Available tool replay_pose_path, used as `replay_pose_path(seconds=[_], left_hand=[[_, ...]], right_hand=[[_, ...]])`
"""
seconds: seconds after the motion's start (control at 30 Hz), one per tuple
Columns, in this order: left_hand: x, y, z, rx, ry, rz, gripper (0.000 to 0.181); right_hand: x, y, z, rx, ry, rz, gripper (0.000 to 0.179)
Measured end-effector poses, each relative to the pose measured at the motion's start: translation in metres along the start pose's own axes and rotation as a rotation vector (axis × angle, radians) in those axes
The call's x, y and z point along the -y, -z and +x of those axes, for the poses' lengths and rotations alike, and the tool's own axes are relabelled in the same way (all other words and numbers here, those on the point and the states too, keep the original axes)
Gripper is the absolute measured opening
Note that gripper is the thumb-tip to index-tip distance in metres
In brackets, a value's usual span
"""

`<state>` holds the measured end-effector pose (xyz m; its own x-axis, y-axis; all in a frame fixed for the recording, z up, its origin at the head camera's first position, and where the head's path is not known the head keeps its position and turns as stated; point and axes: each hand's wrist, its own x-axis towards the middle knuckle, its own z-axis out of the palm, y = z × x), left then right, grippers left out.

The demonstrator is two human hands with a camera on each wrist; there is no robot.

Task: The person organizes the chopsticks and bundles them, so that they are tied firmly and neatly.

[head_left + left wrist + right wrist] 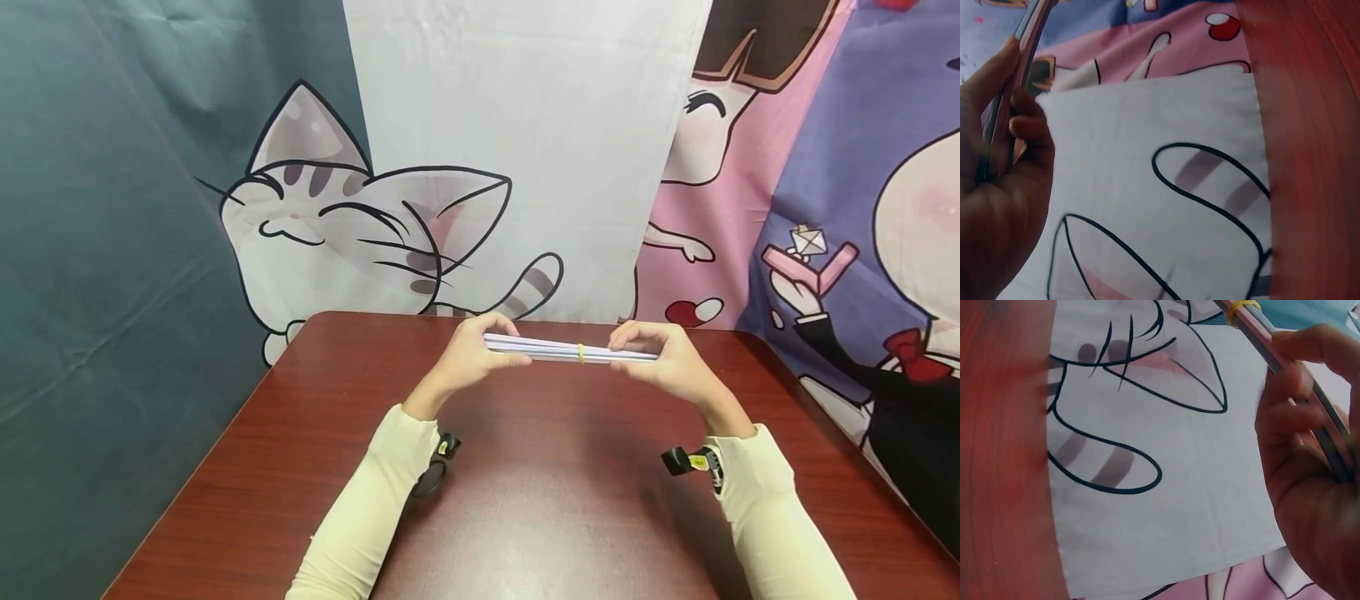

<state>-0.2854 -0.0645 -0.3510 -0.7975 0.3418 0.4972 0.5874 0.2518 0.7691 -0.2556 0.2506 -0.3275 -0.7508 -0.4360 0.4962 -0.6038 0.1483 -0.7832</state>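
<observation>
A thin, flat bundle point(555, 351) in pale white, lilac and grey layers spans between both hands above the far part of the table. A yellow rubber band point(581, 353) goes round it near the middle. Whether the layers are sheets or sticks, I cannot tell. My left hand point(480, 346) holds the left end, thumb below and fingers above. At the other end my right hand point(663, 354) pinches it the same way. The left wrist view shows the bundle point(1034, 37) edge-on between thumb and curled fingers. In the right wrist view the band point(1241, 309) lies beyond the fingertips.
Below the hands lies a glossy red-brown wooden table point(540, 483). Behind its far edge hangs a cloth backdrop point(525, 92) printed with a cartoon cat and figures. A wrist camera point(686, 461) is strapped to the right wrist, another point(447, 446) to the left.
</observation>
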Motion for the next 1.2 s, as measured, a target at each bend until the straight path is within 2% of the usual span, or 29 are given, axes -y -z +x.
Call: replay_pose_path(seconds=[0.17,0.3,0.43,0.57,0.7,0.93,1.1,1.2], left_hand=[[0.014,0.009,0.003,0.067,0.063,-0.077,0.03],[0.026,0.011,0.005,0.071,0.115,-0.171,0.031],[0.04,0.01,0.008,0.054,0.186,-0.185,0.034],[0.055,0.004,0.008,0.041,0.272,-0.111,0.035],[0.07,-0.004,0.009,0.054,0.333,0.011,0.033],[0.092,-0.011,0.009,0.082,0.424,0.142,0.03],[0.102,-0.017,0.01,0.125,0.457,0.306,0.026],[0.105,-0.021,0.009,0.147,0.476,0.385,0.023]], right_hand=[[-0.011,0.002,0.001,-0.112,-0.085,-0.04,0.023],[-0.026,0.003,0.001,-0.194,-0.162,-0.062,0.027],[-0.045,0.001,0.0,-0.235,-0.244,-0.082,0.03],[-0.064,-0.005,-0.001,-0.25,-0.352,-0.093,0.036],[-0.081,-0.014,-0.001,-0.22,-0.431,-0.099,0.039],[-0.11,-0.02,-0.003,-0.156,-0.469,-0.168,0.029],[-0.129,-0.022,-0.007,-0.147,-0.494,-0.195,0.027],[-0.14,-0.024,-0.01,-0.115,-0.495,-0.191,0.027]])
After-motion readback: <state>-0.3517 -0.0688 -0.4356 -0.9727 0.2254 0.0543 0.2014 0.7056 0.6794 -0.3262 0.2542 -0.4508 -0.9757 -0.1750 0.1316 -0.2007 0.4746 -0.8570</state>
